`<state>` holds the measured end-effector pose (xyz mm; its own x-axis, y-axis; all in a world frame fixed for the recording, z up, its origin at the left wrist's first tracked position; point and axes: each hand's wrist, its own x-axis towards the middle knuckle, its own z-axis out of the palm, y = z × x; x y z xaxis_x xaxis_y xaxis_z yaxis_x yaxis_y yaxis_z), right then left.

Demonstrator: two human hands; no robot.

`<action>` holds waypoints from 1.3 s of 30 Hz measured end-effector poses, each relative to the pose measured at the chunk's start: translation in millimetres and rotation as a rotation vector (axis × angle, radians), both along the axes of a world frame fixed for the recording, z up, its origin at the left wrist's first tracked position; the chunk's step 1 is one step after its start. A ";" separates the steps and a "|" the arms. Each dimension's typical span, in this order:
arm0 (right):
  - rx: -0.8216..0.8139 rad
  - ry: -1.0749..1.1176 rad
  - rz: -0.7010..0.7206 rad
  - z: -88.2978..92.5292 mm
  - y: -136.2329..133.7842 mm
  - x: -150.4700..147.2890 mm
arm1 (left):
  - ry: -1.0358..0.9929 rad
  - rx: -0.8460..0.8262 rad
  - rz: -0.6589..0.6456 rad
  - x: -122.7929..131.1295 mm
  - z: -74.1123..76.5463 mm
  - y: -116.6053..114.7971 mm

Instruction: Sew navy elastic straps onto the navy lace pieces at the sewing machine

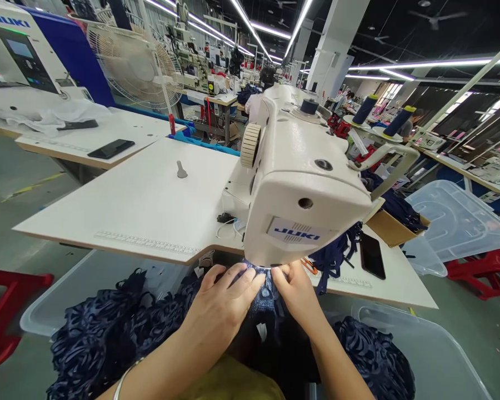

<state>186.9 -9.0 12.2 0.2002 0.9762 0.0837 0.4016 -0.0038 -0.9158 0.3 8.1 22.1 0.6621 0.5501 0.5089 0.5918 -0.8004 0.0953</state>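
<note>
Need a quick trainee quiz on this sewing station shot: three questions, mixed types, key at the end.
1. True or false: the left hand and right hand both touch the navy lace fabric.
2. On the white tabletop, left of the sewing machine, lies:
A) a pair of scissors
B) a small grey flat piece
C) a coffee cup
3. Fill in: the blue logo on the front of the machine reads ____.

Key: 1 true; 2 B; 3 JUKI.
</note>
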 end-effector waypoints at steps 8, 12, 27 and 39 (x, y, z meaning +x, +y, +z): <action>-0.020 -0.083 -0.023 -0.6 6.7 1.6 | 0.006 0.061 0.063 6.8 0.8 -0.8; -0.022 -0.078 -0.016 -0.6 6.6 1.9 | -0.008 0.078 0.089 8.2 0.5 -2.2; -0.033 -0.074 -0.007 1.7 4.4 1.8 | -0.021 0.103 0.093 9.5 -2.3 -0.9; -0.028 -0.119 0.048 2.8 6.3 -1.2 | -0.046 0.077 0.105 5.2 -0.1 -1.6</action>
